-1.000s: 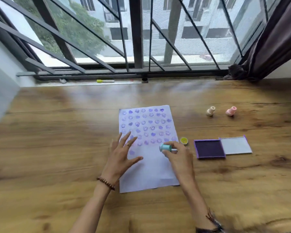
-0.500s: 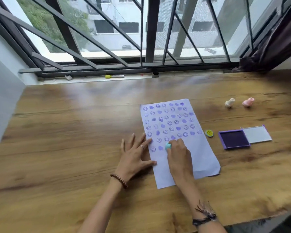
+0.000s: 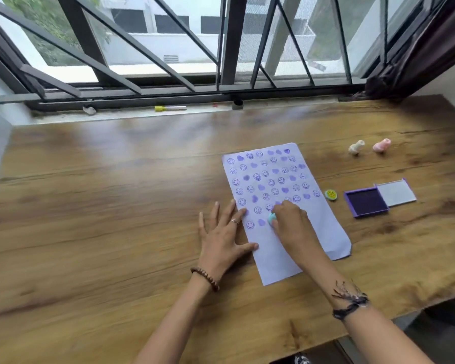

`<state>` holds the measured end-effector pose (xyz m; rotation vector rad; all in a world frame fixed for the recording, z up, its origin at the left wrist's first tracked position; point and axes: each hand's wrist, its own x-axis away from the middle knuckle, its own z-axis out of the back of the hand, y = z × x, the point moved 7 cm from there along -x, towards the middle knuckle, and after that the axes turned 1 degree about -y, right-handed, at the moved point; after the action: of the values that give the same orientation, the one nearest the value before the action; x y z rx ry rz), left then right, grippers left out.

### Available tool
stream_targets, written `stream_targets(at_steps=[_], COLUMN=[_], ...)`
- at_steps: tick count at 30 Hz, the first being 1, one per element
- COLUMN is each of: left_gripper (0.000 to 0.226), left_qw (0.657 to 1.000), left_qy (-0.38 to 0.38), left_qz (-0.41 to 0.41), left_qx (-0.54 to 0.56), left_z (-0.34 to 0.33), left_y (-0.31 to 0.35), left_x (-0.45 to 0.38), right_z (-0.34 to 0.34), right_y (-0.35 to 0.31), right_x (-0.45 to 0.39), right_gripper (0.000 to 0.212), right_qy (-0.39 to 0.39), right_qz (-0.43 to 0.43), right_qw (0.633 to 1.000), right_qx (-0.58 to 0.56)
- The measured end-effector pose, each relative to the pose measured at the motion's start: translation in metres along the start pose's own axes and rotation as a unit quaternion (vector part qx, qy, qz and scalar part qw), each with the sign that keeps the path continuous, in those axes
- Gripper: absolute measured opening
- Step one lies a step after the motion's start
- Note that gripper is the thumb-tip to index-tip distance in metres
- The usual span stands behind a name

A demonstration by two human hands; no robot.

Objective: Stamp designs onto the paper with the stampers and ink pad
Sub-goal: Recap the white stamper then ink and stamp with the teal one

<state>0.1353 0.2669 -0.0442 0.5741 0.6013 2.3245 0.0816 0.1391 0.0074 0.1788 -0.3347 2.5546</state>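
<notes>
Right hand [image 3: 289,222] was closed around a teal stamper [image 3: 271,218], pressing it down on the paper [image 3: 284,206] in the lowest stamped row, just right of a heart print. Only a sliver of the stamper showed at the hand's 9 o'clock side; its contact face was hidden.

Left hand [image 3: 222,235] was flat, fingers spread, palm on the surface [image 3: 103,206], fingertips and thumb overlapping the paper's left edge and pinning it. It held nothing.

The paper lay tilted, top leaning toward 11 o'clock, its upper part filled with rows of purple smileys and hearts, the lower part blank.

At 3 o'clock of the paper, just off its edge, a yellow stamper [image 3: 331,194] lay on its own. Further toward 3 o'clock sat the ink pad [image 3: 366,202], open, purple pad exposed, with its lid [image 3: 395,193] touching it on the right side. At 1 o'clock from the pad, well apart, a cream stamper [image 3: 356,147] and a pink stamper [image 3: 381,145] lay near each other, not touching.

A marker [image 3: 170,108] lay on the window ledge at 12 o'clock.
</notes>
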Motion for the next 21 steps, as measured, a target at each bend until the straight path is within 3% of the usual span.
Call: stream_targets(at_steps=[3, 5, 7, 9, 11, 14, 17, 21], left_gripper=[0.080, 0.078, 0.074, 0.068, 0.061, 0.048, 0.038, 0.038], left_qw=[1.000, 1.000, 1.000, 0.999, 0.998, 0.993, 0.986, 0.985], left_qy=[0.003, -0.001, 0.002, 0.026, 0.059, 0.096, 0.089, 0.017], left_qz=[0.002, 0.005, 0.017, 0.025, 0.011, -0.046, -0.110, -0.155], left_qx=[0.003, 0.006, 0.016, 0.017, 0.016, 0.044, 0.091, 0.073], left_z=[0.001, 0.002, 0.004, 0.009, 0.013, 0.010, -0.007, -0.039], left_y=[0.002, 0.005, 0.007, 0.011, 0.023, 0.063, 0.111, 0.169], left_x=[0.001, 0.002, 0.001, -0.002, -0.006, -0.018, -0.041, -0.080], right_z=[0.000, 0.004, 0.007, 0.005, 0.007, 0.015, 0.028, 0.040], right_y=[0.011, 0.027, 0.049, 0.066, 0.083, 0.114, 0.145, 0.190], right_x=[-0.008, -0.008, 0.001, 0.010, 0.015, 0.018, 0.019, 0.014], right_gripper=[0.017, 0.017, 0.018, 0.020, 0.010, 0.009, 0.017, 0.024], right_qy=[-0.014, -0.013, -0.003, -0.003, 0.007, 0.003, 0.011, 0.036], right_qz=[-0.016, -0.064, -0.145, -0.194, -0.225, -0.263, -0.269, -0.253], right_qw=[0.999, 0.984, 0.909, 0.783, 0.669, 0.541, 0.485, 0.467], right_qx=[-0.044, -0.165, -0.390, -0.591, -0.709, -0.799, -0.832, -0.847])
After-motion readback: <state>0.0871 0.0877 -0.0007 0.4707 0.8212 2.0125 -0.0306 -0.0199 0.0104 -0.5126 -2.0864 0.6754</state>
